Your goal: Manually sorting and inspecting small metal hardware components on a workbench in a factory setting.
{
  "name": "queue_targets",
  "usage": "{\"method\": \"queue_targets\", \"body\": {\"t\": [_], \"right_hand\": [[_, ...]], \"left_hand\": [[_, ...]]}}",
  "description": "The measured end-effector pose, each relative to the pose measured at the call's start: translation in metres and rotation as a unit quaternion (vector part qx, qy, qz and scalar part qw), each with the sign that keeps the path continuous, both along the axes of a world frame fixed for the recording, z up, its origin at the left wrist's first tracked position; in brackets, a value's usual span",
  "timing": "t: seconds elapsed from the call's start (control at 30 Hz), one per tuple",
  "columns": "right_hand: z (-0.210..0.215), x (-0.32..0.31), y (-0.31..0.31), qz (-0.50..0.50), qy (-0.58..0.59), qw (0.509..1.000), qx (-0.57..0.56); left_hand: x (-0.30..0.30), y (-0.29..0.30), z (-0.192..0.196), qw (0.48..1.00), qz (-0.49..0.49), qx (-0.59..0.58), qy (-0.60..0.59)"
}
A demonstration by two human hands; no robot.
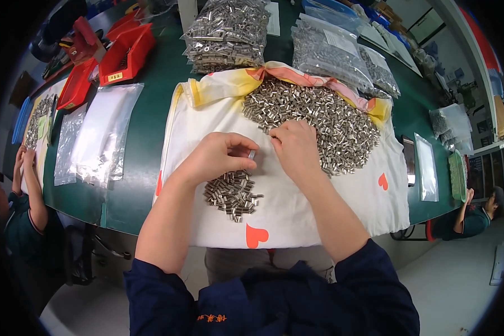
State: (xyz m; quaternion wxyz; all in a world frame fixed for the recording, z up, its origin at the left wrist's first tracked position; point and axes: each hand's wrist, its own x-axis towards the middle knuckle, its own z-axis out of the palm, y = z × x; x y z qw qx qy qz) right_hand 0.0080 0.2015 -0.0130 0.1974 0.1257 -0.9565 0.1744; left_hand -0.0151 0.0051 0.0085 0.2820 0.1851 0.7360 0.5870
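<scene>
A large pile of small silvery metal sleeves [341, 131] lies on a white cloth [297, 218] printed with red hearts. Closer to me, on the left, is a smaller heap of the same metal sleeves [229, 196]. My left hand [221, 154] is just above that heap, thumb and fingers curled round a metal sleeve [252, 154] at the fingertips. At the near left edge of the large pile, my right hand [297, 145] has its fingers bent and pressed together; whatever they pinch is hidden from view.
Clear bags packed with metal parts [227, 36] stand at the back, with more bags [330, 50] to their right. Red bins [126, 53] and flat plastic bags [103, 134] lie at left on the green table [151, 140]. People sit at both far sides.
</scene>
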Motion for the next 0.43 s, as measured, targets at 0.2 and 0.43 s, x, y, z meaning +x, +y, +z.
{"method": "queue_targets", "body": {"t": [0.2,0.43], "right_hand": [[0.001,-0.002,0.003,-0.006,-0.012,1.000,0.022],[0.020,0.007,-0.001,-0.001,-0.283,0.869,-0.406]], "left_hand": [[-0.002,0.004,0.000,1.000,0.003,0.015,-0.002],[-0.005,0.002,-0.011,0.995,0.042,0.081,-0.046]]}}
